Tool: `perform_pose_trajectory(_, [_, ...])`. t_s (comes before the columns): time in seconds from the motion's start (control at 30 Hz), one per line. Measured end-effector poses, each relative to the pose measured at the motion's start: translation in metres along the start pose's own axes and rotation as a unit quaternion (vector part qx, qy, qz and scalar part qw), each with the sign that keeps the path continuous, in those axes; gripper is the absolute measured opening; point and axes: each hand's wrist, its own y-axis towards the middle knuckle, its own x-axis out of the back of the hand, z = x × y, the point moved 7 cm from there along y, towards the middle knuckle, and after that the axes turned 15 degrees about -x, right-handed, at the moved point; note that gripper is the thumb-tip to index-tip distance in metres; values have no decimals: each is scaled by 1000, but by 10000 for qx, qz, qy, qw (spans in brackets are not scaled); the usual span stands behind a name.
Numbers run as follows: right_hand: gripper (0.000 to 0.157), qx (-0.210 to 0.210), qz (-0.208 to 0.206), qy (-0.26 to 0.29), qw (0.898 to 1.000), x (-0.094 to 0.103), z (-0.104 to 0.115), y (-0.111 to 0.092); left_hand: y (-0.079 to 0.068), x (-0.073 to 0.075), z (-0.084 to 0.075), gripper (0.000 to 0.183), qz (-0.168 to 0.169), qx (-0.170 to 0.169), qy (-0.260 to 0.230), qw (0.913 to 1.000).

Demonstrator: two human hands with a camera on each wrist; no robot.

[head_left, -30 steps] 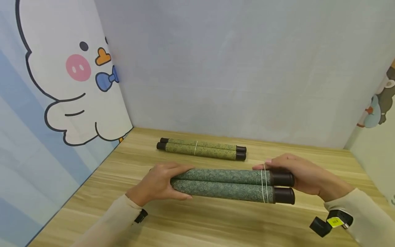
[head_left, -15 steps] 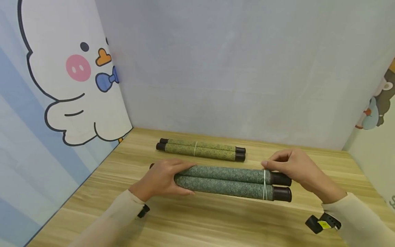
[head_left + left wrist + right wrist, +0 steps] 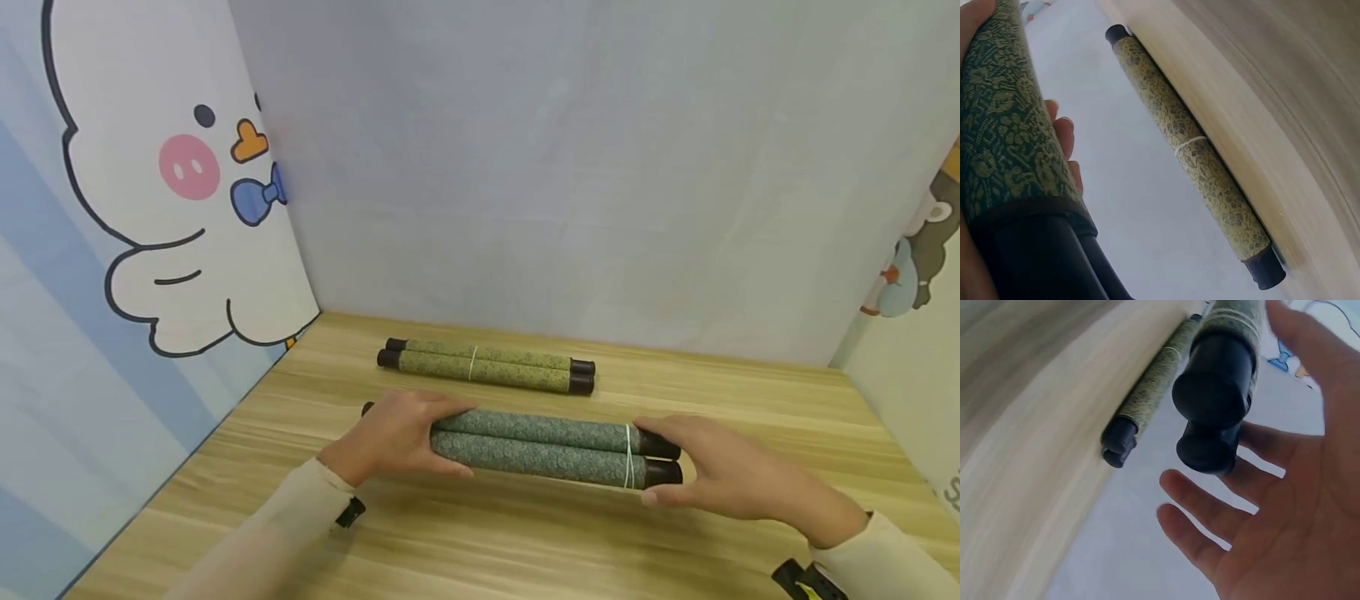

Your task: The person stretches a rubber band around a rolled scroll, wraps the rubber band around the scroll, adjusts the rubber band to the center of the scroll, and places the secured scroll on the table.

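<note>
A pair of green patterned scrolls (image 3: 525, 443) with dark end knobs lies side by side in my left hand (image 3: 396, 433), which grips them near their left end. A thin white band (image 3: 629, 457) loops round both close to the right knobs. My right hand (image 3: 731, 471) is spread about that right end, fingertips behind the upper scroll and thumb below the lower one. In the right wrist view its fingers (image 3: 1204, 506) are loosely extended past the dark knobs (image 3: 1213, 381); whether they touch the scrolls I cannot tell. The left wrist view shows left fingertips (image 3: 1065, 134) wrapped round the green fabric.
Behind the hands, a second pair of scrolls (image 3: 517, 372), yellow-green with dark knobs, lies on the wooden table (image 3: 480, 550), held by a white band (image 3: 473, 363). A pale curtain wall (image 3: 570, 167) closes off the back; a cartoon-printed sheet (image 3: 180, 275) stands at left.
My right hand has gone from the scrolls' right end to pinching at the band, then let go and spread round the end. The right end has dropped slightly and shifted left.
</note>
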Motion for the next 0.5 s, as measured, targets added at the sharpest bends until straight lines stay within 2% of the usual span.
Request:
perform_pose_trajectory(0.13, [87,-86,-442,-828,9956,-14,-1,2,5,-6,-1,84,106,-53,20,9999])
perform_pose_trajectory(0.27, [84,16,-728,-1309,9887,-23,2,4,7,-9,-3,85,178,-33,-23,9998])
perform_pose_trajectory(0.5, [80,405,-1321,-1498,9790,-26,11,5,6,-12,-4,86,130,46,-145,9998])
